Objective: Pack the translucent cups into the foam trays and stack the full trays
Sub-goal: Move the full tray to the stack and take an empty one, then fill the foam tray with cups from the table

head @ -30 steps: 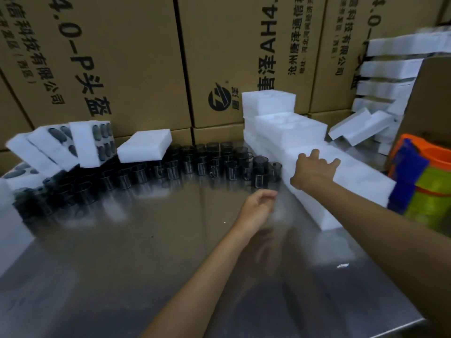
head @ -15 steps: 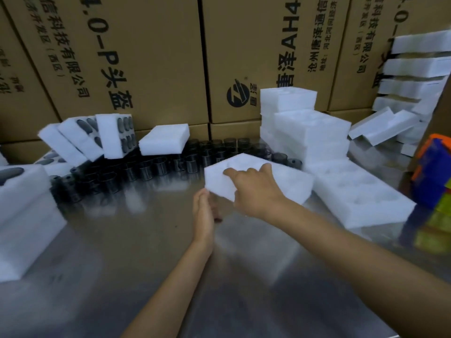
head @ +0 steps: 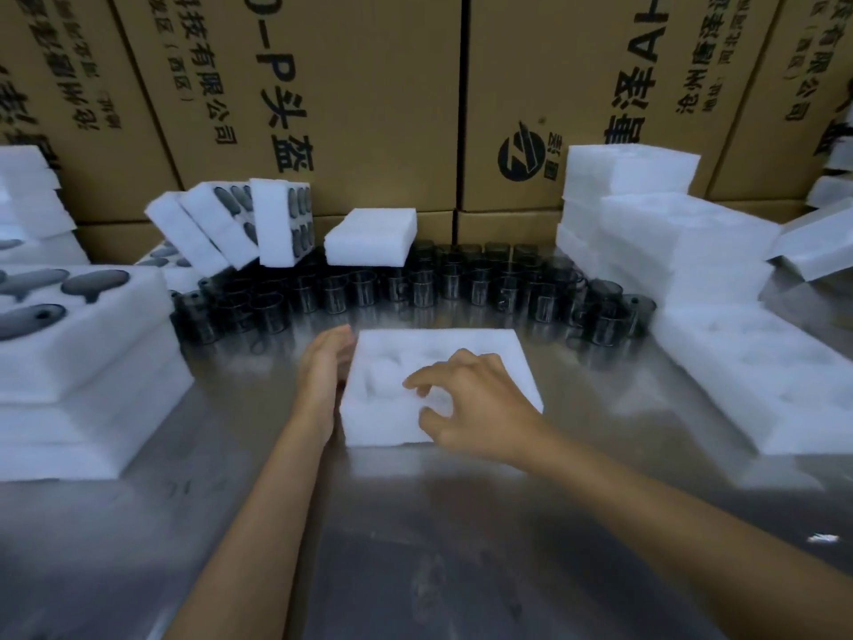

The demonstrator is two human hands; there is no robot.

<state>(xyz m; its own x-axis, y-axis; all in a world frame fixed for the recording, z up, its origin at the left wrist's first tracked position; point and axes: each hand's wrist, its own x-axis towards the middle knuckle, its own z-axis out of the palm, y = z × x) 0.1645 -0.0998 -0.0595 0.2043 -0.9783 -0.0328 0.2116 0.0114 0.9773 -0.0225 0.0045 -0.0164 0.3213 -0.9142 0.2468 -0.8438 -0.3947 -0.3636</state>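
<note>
An empty white foam tray [head: 461,353] with round pockets lies flat on the steel table in front of me. My left hand [head: 323,376] rests flat against its left side, fingers straight. My right hand [head: 471,404] hovers over the tray's near right part with fingers spread and loosely bent, holding nothing. Several dark translucent cups [head: 415,288] stand in rows behind the tray. A stack of filled trays [head: 83,362] sits at the left.
Stacks of empty foam trays [head: 669,242] rise at the right, with one long tray [head: 757,376] lying flat. More foam pieces [head: 240,224] lean at the back left. Cardboard boxes [head: 369,85] wall off the rear. The shiny table [head: 415,547] stretches toward me.
My right hand carried a foam tray from the right stack to the middle of the table, set it down and let go. My left hand moved up against its left side.
</note>
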